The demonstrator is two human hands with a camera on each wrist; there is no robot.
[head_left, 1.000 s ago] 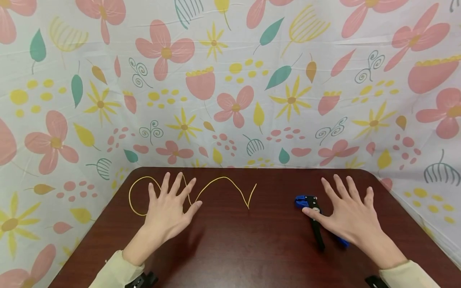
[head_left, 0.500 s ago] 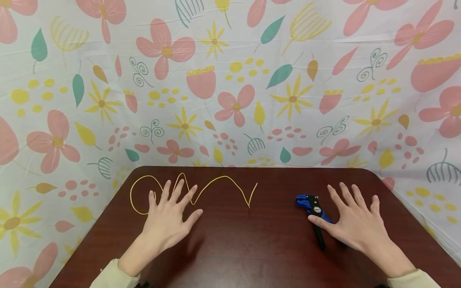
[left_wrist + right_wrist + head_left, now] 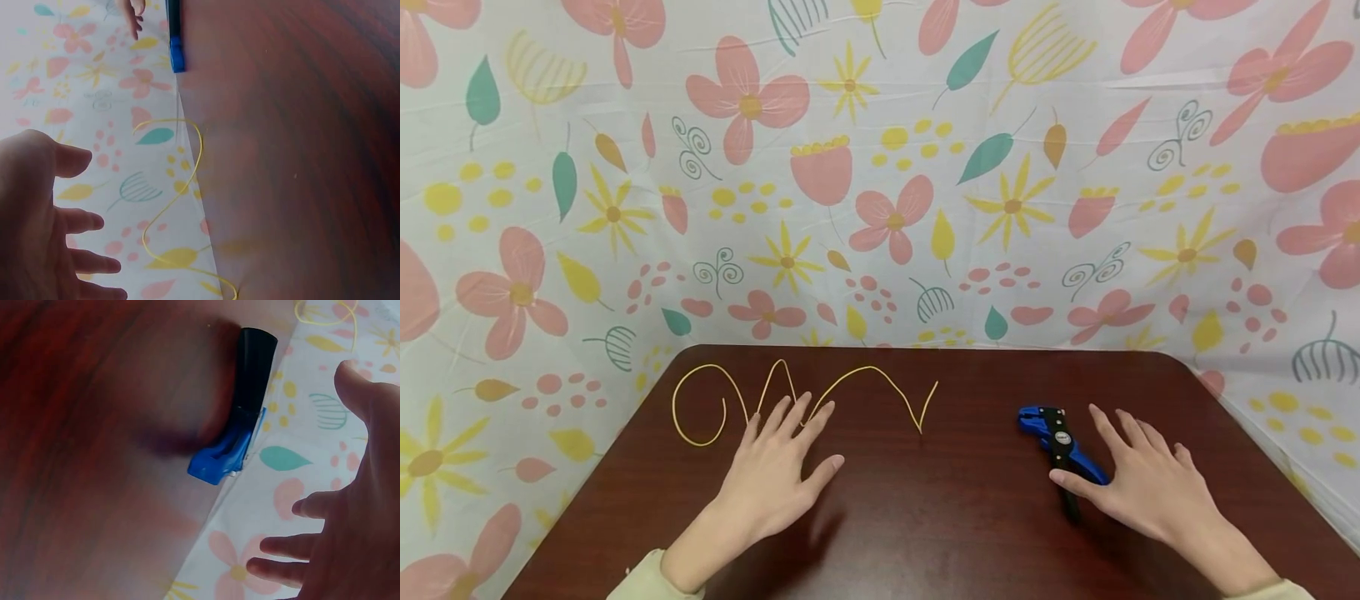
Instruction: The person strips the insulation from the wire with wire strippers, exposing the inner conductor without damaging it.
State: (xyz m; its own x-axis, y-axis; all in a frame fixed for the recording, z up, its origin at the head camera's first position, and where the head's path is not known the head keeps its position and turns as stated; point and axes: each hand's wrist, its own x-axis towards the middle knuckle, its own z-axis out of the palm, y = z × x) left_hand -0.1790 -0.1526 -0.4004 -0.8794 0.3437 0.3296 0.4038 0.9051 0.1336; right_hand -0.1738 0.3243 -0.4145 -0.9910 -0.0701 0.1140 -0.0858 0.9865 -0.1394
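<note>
A thin yellow wire (image 3: 871, 367) lies in loops and bends across the far left and middle of the table. My left hand (image 3: 775, 475), fingers spread, hovers just in front of it and covers a small part of the wire in the head view. To the right lies a blue and black wire stripper (image 3: 1063, 450), its blue head pointing away from me. Beside its handles is my right hand (image 3: 1157, 492), fingers apart and holding nothing; part of one handle is hidden behind it. In the right wrist view the stripper (image 3: 244, 406) appears apart from the fingers.
The dark reddish-brown table (image 3: 940, 517) has rounded far corners. Behind it and along both sides hangs a white cloth (image 3: 955, 233) printed with flowers and leaves.
Both hands have drawn back toward me; the left has also shifted a little right, and the right has moved rightward, uncovering more of the stripper. The wire and stripper have stayed put.
</note>
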